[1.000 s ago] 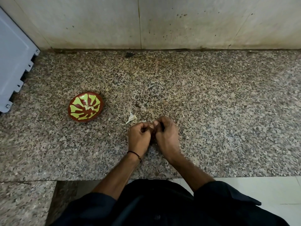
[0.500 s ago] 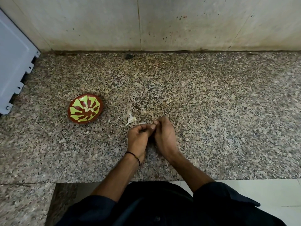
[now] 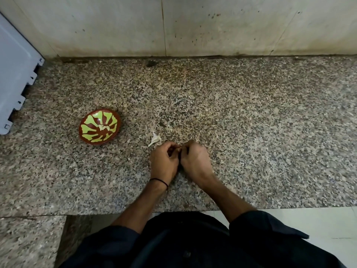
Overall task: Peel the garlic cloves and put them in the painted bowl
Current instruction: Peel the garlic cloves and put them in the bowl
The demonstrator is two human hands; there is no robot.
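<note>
A painted bowl (image 3: 99,127), red-brown with yellow-green petals, stands on the speckled granite counter (image 3: 251,132) at the left, with pale peeled cloves at its centre. My left hand (image 3: 164,161) and my right hand (image 3: 195,161) are pressed together near the counter's middle front, fingers curled, pinching a small garlic clove (image 3: 180,151) between their fingertips; only a sliver of it shows. A scrap of white garlic skin (image 3: 155,139) lies just above and left of my left hand.
A grey-blue plastic panel (image 3: 13,74) leans at the far left. A stained wall (image 3: 193,26) closes off the back. The counter's front edge runs just below my wrists, with pale floor tiles (image 3: 309,225) beyond it.
Both hands stay together on the clove, with small finger shifts only. The bowl and the scrap of skin lie where they were.
</note>
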